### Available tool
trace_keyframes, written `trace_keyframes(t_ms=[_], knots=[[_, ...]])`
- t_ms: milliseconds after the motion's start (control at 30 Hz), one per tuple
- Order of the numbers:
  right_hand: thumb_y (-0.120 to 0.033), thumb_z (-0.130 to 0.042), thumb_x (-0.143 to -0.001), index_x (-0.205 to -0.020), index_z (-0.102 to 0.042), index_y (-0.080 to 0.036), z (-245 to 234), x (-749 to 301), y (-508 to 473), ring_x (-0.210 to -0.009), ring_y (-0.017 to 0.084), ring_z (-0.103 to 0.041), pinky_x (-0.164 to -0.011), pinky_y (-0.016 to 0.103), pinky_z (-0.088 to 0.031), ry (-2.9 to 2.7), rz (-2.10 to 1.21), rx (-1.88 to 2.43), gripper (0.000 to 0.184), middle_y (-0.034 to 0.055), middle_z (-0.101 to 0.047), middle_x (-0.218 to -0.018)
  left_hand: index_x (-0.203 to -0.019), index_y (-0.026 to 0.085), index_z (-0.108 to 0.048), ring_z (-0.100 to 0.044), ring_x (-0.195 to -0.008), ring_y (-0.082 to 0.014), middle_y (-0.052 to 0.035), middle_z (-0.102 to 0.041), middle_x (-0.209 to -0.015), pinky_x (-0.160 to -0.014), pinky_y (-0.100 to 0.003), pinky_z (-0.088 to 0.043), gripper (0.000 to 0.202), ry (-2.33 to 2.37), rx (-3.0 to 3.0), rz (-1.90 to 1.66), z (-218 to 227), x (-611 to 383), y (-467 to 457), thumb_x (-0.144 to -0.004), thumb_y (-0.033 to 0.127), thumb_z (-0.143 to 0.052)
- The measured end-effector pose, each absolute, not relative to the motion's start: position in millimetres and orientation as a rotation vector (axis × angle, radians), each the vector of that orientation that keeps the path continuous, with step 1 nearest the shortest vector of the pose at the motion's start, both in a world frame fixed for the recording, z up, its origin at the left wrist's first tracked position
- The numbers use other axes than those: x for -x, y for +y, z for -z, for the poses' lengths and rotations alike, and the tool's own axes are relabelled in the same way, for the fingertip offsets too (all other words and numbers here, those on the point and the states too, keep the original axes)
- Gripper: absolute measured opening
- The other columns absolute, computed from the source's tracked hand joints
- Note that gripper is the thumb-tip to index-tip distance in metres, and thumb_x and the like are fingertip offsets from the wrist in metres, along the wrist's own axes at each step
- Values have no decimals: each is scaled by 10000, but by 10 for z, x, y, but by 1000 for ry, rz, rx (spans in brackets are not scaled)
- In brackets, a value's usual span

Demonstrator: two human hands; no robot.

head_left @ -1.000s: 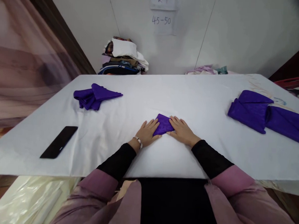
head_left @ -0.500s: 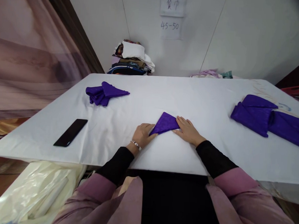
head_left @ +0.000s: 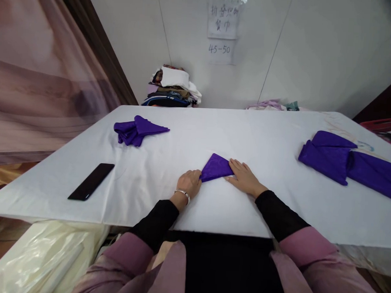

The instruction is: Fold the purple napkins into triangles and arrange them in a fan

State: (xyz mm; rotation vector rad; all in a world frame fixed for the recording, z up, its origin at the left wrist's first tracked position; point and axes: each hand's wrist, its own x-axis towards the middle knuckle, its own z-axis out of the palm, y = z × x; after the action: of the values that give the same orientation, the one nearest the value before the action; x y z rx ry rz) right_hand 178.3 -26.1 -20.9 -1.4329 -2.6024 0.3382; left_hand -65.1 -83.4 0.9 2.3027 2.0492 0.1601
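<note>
Cloth [head_left: 216, 167], folded to a purple wedge, lies on the bench [head_left: 231, 212] between the left hand [head_left: 189, 182] and right hand [head_left: 244, 176]. Its long edge runs crosswise, right end slightly farther from the body, peak pointing away. Neither hand is nearer: both touch it. Left fingers curl closed on the left corner, knuckles up; right fingers stretch out, released, palm down over the right end. Both forearms angle inward. Well apart lie a phone [head_left: 91, 181] and more purple cloths [head_left: 327, 158].
</note>
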Motion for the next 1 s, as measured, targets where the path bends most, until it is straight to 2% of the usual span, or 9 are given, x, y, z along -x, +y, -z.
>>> trace_keyframes(t_ms=[100,200,267,400,667,733,833,933,1000], knots=[[-670,-232,-875,-1474,-201,-120,206,-1780,-263,-1410,251,-156,-1136,450,-141,-2604,-350,1444,813,116,-180,-1534,-989,191,-584,-584,-899,-199,-46,-653,-917,-758,-305,-440,166,2024,-2294,-242,-13,680,-874,-868,231,-478],[-675,-230,-873,-1475,-200,-131,207,-1780,-263,-1412,248,-150,-1136,450,-139,-2600,-360,1441,812,108,-176,-1536,-1046,191,-570,-570,-935,-200,-47,-640,-971,-792,-305,-441,241,1944,-2346,-383,3,745,-930,-858,336,-528],[-677,-230,-871,-1476,-199,-133,214,-1780,-260,-1413,246,-145,-1137,446,-132,-2598,-370,1443,813,104,-170,-1537,-1039,189,-570,-564,-931,-192,-47,-633,-976,-804,-298,-437,225,1923,-2359,-404,13,780,-945,-855,314,-536],[-677,-243,-868,-1475,-203,-132,227,-1779,-256,-1414,244,-139,-1140,436,-122,-2594,-378,1455,816,102,-165,-1539,-902,185,-589,-569,-882,-182,-47,-632,-906,-781,-292,-433,111,1984,-2317,-296,12,777,-911,-863,216,-489],[-652,-234,-883,-1474,-210,-139,235,-1771,-286,-1413,253,-145,-1133,452,-114,-2556,-381,1468,783,113,-182,-1534,-855,181,-605,-585,-893,-204,-63,-642,-896,-787,-327,-453,148,2001,-2314,-200,-89,785,-906,-835,191,-459],[-644,-246,-887,-1471,-220,-137,223,-1764,-294,-1413,250,-144,-1133,453,-109,-2546,-397,1464,774,113,-186,-1532,-921,185,-615,-593,-935,-205,-59,-652,-945,-826,-333,-462,167,1936,-2287,-244,-157,781,-872,-797,195,-503],[-616,-307,-888,-1462,-242,-116,183,-1743,-305,-1410,251,-156,-1134,458,-106,-2534,-421,1461,764,124,-206,-1525,-1153,191,-561,-551,-1108,-222,-80,-613,-1181,-940,-373,-440,374,1730,-2371,-430,-227,668,-723,-795,298,-548],[-599,-355,-883,-1455,-255,-104,132,-1718,-303,-1404,263,-177,-1133,470,-117,-2510,-426,1458,763,140,-226,-1517,-1307,165,-465,-395,-1299,-266,-132,-447,-1409,-1057,-468,-332,532,1583,-2570,-522,-177,439,-489,-854,443,-474],[-605,-347,-886,-1452,-262,-103,104,-1706,-297,-1399,270,-189,-1131,475,-129,-2490,-424,1445,761,145,-238,-1514,-1355,138,-421,-295,-1363,-288,-146,-351,-1473,-1095,-516,-247,602,1576,-2655,-414,-79,293,-332,-865,487,-433]])
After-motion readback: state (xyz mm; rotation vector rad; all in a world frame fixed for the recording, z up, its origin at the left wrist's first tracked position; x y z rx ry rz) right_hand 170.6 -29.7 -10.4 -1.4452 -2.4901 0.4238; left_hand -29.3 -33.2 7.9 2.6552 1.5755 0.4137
